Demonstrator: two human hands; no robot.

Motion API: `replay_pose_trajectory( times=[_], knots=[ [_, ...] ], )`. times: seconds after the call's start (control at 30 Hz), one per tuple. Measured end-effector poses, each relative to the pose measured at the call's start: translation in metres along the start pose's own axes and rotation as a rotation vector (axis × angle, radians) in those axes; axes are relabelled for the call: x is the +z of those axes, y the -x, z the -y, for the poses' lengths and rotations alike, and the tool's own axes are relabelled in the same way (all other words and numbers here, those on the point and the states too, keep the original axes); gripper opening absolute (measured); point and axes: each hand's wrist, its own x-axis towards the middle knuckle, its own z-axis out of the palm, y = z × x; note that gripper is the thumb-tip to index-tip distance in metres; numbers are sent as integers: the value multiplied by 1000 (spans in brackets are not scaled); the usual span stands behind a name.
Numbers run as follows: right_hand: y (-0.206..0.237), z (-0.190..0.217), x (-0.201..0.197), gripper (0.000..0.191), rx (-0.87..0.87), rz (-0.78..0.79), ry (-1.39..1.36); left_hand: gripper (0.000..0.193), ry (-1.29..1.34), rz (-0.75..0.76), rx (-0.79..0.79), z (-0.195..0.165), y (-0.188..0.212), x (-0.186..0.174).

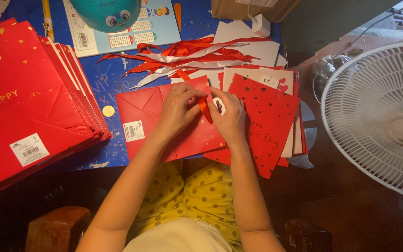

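- A short strip of red satin ribbon (205, 109) stands between the two hands, over the top edge of a flat red paper gift bag (151, 122) lying on the blue table (113, 79).
- The left hand (179, 109) presses on the bag, fingers pinched shut on the ribbon.
- The right hand (229, 116) grips the ribbon from the other side, fingertips closed on it.
- Just right lies a pile of red heart-printed bags (269, 126).
- Above them, loose red and white ribbons (187, 58) lie in a heap.
- Far left, a thick stack of folded red bags (29, 98).
- A white fan (378, 116) stands right.
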Motion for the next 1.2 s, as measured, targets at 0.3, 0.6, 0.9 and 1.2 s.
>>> replay_pose_trajectory(
  times=[0.3, 0.6, 0.9, 1.2],
  knots=[
    [0, -2, 1, 36, 2, -14, -6, 16, 152, -48, 114, -4, 1, -1],
    [-1, -3, 2, 36, -14, -17, -30, 27, -168, -82, 132, 3, -2, 3],
    [-1, -5, 2, 36, 2, -18, -45, 43, -145, -134, 241, -7, 0, -5],
    [7, -16, -1, 30, 214, 20, -549, 37, 50, -104, 129, -7, 2, -3]
  ],
)
